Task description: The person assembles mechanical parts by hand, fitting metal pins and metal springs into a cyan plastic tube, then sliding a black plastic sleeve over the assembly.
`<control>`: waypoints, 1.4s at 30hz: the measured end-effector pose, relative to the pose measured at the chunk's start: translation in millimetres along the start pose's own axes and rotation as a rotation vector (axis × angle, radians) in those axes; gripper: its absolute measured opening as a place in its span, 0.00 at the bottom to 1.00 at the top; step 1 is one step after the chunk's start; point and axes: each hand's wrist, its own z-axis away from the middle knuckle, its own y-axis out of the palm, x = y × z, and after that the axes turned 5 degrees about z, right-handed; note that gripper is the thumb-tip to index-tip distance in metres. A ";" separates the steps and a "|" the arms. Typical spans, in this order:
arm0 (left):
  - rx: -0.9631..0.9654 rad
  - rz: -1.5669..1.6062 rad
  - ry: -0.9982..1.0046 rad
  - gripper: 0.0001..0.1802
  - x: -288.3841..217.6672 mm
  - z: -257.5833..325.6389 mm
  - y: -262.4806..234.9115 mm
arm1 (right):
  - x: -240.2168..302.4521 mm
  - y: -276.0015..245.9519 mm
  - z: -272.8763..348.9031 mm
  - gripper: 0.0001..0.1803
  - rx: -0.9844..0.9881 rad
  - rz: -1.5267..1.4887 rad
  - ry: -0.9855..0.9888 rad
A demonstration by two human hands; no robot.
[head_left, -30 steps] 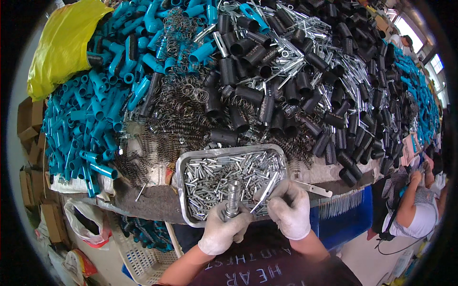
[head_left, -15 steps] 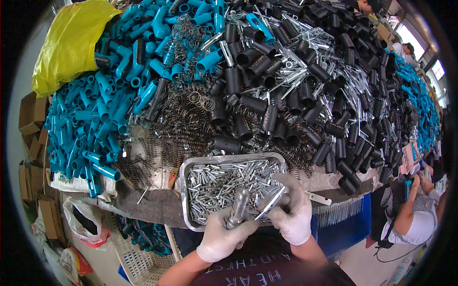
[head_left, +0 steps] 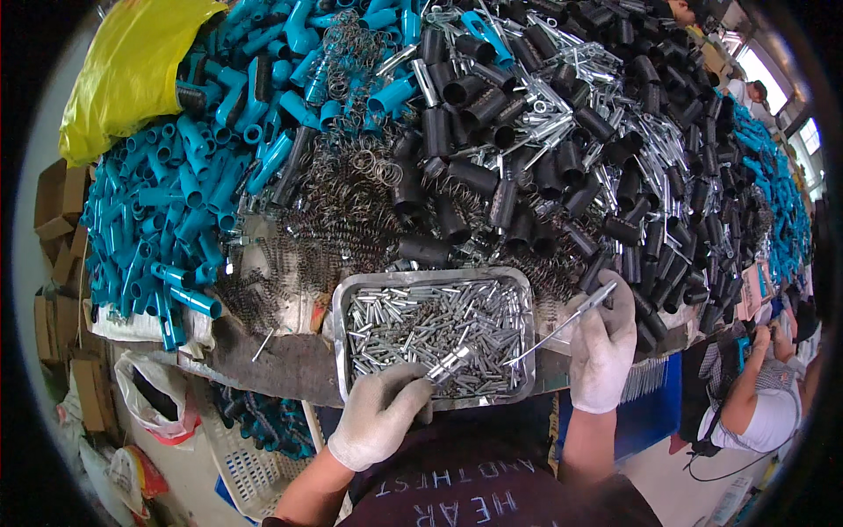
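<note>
The white-gloved left hand pinches a small silver metal sleeve over the near edge of the shallow steel tray of loose silver pins. The gloved right hand, well apart at the tray's right, grips a thin bright metal rod. The thick gloves may let the sleeve slip back among identical pins; the slanted rod could miss its bore, or snag the dark wire springs beyond.

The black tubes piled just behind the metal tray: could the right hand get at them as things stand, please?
Probably yes: the right hand sits beside the tray, nearly at the black tubes, but it already holds a thin metal rod.
</note>
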 end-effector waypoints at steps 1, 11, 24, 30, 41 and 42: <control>0.000 -0.001 -0.005 0.14 -1.0 -0.1 0.4 | -0.1 0.4 -0.8 0.27 -0.058 -0.063 -0.019; 0.008 -0.392 0.142 0.14 -15.0 2.4 -0.5 | 6.3 16.7 4.1 0.26 -0.157 -0.031 -0.022; -0.032 -0.324 0.112 0.16 -8.8 -8.3 10.4 | -9.0 30.4 33.1 0.18 0.164 0.071 0.085; -0.025 -0.299 0.087 0.16 -9.8 -8.0 7.8 | -5.0 22.2 21.7 0.09 0.197 0.009 0.263; 0.007 -0.240 0.045 0.16 -10.6 -7.9 4.8 | -4.1 16.3 17.4 0.09 0.222 0.130 0.204; 0.004 -0.245 0.051 0.16 -10.2 -8.5 5.3 | -3.6 17.2 16.2 0.09 0.220 0.130 0.203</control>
